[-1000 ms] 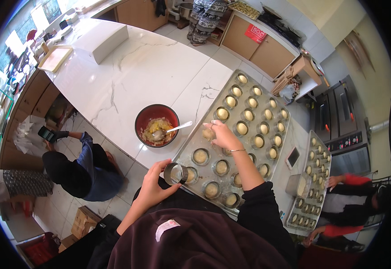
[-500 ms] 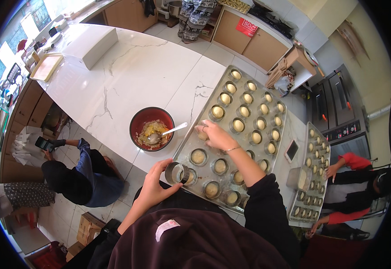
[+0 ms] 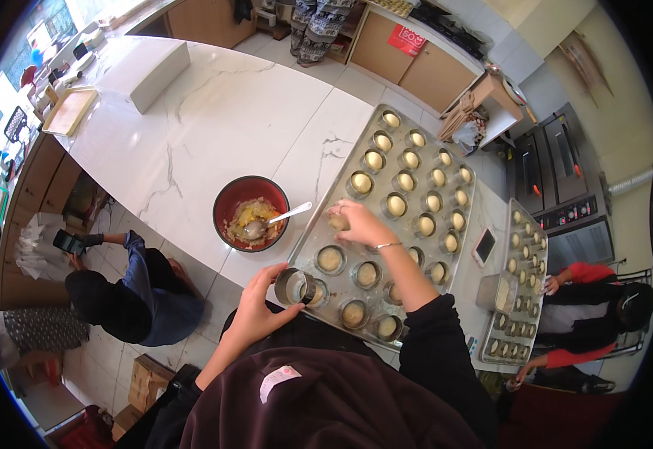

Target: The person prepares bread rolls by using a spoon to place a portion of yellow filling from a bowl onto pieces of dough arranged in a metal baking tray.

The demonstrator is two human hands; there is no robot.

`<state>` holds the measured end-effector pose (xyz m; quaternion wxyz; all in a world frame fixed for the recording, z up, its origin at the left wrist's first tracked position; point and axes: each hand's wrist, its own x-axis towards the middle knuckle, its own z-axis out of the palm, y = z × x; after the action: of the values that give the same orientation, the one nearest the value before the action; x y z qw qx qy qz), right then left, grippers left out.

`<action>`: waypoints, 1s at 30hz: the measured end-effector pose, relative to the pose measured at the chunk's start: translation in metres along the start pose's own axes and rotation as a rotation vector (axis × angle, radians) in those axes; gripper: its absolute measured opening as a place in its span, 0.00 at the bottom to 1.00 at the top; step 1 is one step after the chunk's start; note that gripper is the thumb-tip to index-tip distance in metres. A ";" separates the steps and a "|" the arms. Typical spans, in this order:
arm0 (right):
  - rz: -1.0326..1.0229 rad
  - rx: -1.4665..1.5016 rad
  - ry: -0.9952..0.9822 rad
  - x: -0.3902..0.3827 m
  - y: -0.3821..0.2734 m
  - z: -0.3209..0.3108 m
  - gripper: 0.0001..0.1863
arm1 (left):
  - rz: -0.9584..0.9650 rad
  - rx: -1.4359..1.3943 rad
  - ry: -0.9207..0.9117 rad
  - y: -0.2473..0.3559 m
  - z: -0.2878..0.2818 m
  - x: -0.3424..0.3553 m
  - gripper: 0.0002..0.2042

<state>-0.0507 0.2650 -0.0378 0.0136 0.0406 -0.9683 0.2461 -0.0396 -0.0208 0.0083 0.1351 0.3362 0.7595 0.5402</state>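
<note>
My left hand (image 3: pixel 263 301) grips a round metal ring mold (image 3: pixel 290 286) by its wall, tilted over the near left corner of a large metal baking tray (image 3: pixel 319 224). Partly behind that ring sits another filled ring (image 3: pixel 317 293). Over the tray's left edge, my right hand (image 3: pixel 360 227) has its fingers curled round a piece of dough (image 3: pixel 338 222); whether it is lifted off the tray I cannot tell. Several ring molds with dough balls (image 3: pixel 396 204) stand in rows on the tray. Nearer ones hold flatter dough (image 3: pixel 331 259).
Left of the tray stands a red bowl (image 3: pixel 225 198) of chopped filling with a spoon (image 3: pixel 289 215). A phone (image 3: pixel 484 245) lies beside a second tray (image 3: pixel 510 348) at right, where a person in red sleeves (image 3: pixel 588 273) works. Another person (image 3: pixel 147 292) holds a phone at left.
My right hand's fingers have closed in round the dough and drawn together. My left hand keeps the ring in nearly the same place. The whole view has shifted slightly.
</note>
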 end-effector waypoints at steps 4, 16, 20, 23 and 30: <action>0.048 0.099 -0.073 -0.002 -0.001 -0.006 0.16 | -0.042 0.027 -0.028 -0.003 -0.005 -0.004 0.32; 0.317 -0.156 0.103 0.002 -0.020 0.020 0.12 | -0.043 0.009 -0.031 -0.007 -0.005 0.001 0.32; 0.366 -0.136 0.094 0.007 -0.018 0.018 0.12 | -0.052 0.010 -0.041 -0.009 -0.006 0.003 0.32; 0.305 -0.086 -0.002 0.007 -0.006 0.009 0.16 | -0.052 0.009 -0.031 -0.007 -0.008 0.005 0.32; 0.028 -0.033 -0.074 -0.006 -0.007 -0.002 0.20 | -0.055 -0.007 -0.040 -0.010 -0.011 0.004 0.32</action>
<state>-0.0437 0.2604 -0.0336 -0.0251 0.0360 -0.9725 0.2286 -0.0528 -0.0280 0.0039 0.1664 0.3255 0.7639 0.5319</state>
